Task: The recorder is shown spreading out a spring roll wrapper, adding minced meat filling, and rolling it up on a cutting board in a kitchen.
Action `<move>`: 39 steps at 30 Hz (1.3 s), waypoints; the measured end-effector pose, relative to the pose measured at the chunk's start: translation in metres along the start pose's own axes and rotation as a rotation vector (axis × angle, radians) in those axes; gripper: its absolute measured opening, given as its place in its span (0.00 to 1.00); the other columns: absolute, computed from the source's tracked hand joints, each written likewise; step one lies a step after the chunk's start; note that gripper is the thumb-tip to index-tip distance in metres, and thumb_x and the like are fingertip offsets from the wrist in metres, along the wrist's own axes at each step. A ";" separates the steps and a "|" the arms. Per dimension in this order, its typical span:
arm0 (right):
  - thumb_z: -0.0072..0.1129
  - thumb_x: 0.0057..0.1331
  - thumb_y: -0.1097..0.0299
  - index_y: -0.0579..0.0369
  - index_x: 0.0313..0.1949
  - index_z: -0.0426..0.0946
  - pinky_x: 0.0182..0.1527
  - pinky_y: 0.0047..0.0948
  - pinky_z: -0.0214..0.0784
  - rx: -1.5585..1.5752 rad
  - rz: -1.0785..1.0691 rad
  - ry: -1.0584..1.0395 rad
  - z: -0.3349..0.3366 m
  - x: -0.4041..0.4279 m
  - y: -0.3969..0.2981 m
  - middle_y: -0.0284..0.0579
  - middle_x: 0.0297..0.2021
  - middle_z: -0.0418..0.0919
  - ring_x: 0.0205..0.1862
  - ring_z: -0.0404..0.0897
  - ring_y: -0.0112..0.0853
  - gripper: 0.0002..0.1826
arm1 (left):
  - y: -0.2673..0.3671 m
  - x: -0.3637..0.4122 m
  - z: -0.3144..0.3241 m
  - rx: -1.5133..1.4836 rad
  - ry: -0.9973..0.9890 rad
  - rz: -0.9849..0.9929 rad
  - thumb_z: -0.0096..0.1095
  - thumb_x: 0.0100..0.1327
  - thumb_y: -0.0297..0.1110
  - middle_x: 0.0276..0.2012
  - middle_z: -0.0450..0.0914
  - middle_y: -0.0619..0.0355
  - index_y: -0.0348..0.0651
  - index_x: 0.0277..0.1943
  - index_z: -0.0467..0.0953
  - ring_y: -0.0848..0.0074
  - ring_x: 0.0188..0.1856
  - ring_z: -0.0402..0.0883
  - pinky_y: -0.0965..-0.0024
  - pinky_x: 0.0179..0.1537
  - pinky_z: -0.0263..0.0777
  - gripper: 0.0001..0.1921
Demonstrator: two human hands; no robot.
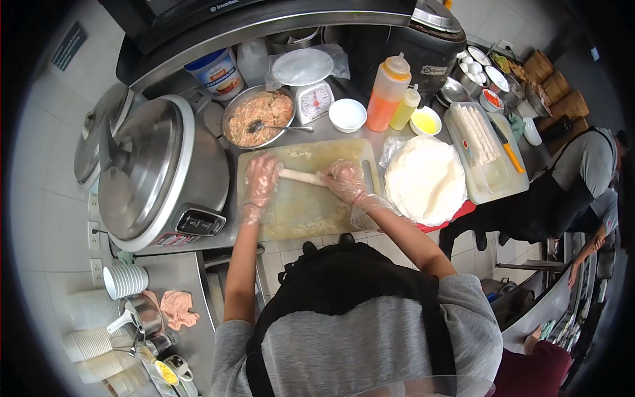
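A thin wrapped roll (300, 176) lies across the worn cutting board (307, 218) in front of me. My left hand (263, 178), in a clear plastic glove, rests over its left end, and my gloved right hand (344, 179) is at its right end; its fingers are curled. Whether either hand grips the roll cannot be told. Beyond the board sits a metal bowl of minced filling (260, 116) with a spoon (285, 127) in it. A stack of round white wrappers (425, 178) is right of my right hand. Finished-looking rolls (476, 131) lie in a tray farther right.
A large lidded cooker (149, 168) stands left of the board. Behind are a kitchen scale (314, 103), a white bowl (348, 115), squeeze bottles (389, 94) and a bowl of yellow liquid (425, 121). An orange-handled knife (511, 151) lies at right. Co-workers stand at right.
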State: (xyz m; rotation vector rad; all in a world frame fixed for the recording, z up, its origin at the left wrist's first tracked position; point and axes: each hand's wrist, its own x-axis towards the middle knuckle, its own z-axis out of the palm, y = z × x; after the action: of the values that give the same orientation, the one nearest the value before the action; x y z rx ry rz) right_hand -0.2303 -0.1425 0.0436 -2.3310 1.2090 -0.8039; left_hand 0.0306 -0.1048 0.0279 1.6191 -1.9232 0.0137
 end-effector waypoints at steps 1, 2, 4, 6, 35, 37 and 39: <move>0.60 0.57 0.57 0.49 0.24 0.80 0.38 0.43 0.68 0.002 0.002 0.006 0.000 0.002 0.000 0.46 0.23 0.76 0.32 0.77 0.43 0.11 | 0.001 -0.002 0.005 0.041 -0.043 0.116 0.61 0.58 0.36 0.56 0.72 0.54 0.44 0.50 0.76 0.59 0.61 0.65 0.54 0.61 0.59 0.16; 0.61 0.56 0.57 0.49 0.29 0.81 0.39 0.42 0.68 -0.108 0.020 -0.032 0.000 0.005 0.001 0.46 0.24 0.77 0.33 0.77 0.43 0.10 | 0.003 -0.005 0.010 0.081 -0.084 0.231 0.60 0.59 0.38 0.59 0.70 0.54 0.45 0.55 0.74 0.61 0.63 0.63 0.55 0.63 0.56 0.21; 0.62 0.55 0.56 0.49 0.33 0.82 0.39 0.41 0.69 -0.222 0.052 -0.067 -0.004 0.003 0.002 0.46 0.25 0.78 0.33 0.77 0.43 0.12 | 0.025 -0.005 0.012 0.057 -0.197 0.285 0.59 0.60 0.39 0.61 0.67 0.54 0.46 0.59 0.69 0.61 0.65 0.60 0.55 0.65 0.53 0.24; 0.60 0.57 0.56 0.46 0.44 0.80 0.40 0.44 0.68 -0.153 -0.068 0.005 -0.012 -0.004 -0.001 0.47 0.28 0.77 0.36 0.78 0.43 0.16 | 0.033 -0.001 0.011 0.042 -0.301 0.329 0.58 0.61 0.40 0.63 0.64 0.54 0.46 0.63 0.65 0.61 0.67 0.58 0.54 0.67 0.49 0.27; 0.56 0.66 0.62 0.61 0.50 0.76 0.51 0.27 0.66 0.644 0.069 -0.083 -0.111 0.015 -0.055 0.42 0.43 0.79 0.47 0.75 0.26 0.18 | 0.156 0.035 -0.012 -1.139 0.068 -0.486 0.67 0.56 0.25 0.25 0.75 0.67 0.41 0.27 0.72 0.88 0.27 0.71 0.79 0.28 0.67 0.08; 0.57 0.65 0.63 0.61 0.50 0.76 0.51 0.26 0.66 0.748 0.095 -0.110 -0.109 0.018 -0.058 0.40 0.43 0.79 0.47 0.74 0.25 0.18 | 0.156 0.032 -0.008 -1.178 0.069 -0.408 0.67 0.56 0.25 0.25 0.76 0.67 0.40 0.29 0.74 0.88 0.27 0.72 0.79 0.28 0.68 0.06; 0.61 0.62 0.66 0.58 0.46 0.76 0.51 0.26 0.66 1.037 0.285 -0.223 -0.113 0.020 -0.062 0.38 0.42 0.78 0.46 0.74 0.24 0.15 | 0.157 0.029 -0.007 -1.217 0.064 -0.328 0.67 0.56 0.25 0.26 0.77 0.67 0.39 0.31 0.75 0.88 0.28 0.72 0.78 0.29 0.68 0.05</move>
State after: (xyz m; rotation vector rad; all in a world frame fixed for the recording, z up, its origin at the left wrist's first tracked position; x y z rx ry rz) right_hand -0.2563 -0.1336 0.1708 -1.3228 0.7200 -0.7752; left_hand -0.1079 -0.0882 0.1050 0.9898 -1.1198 -1.0088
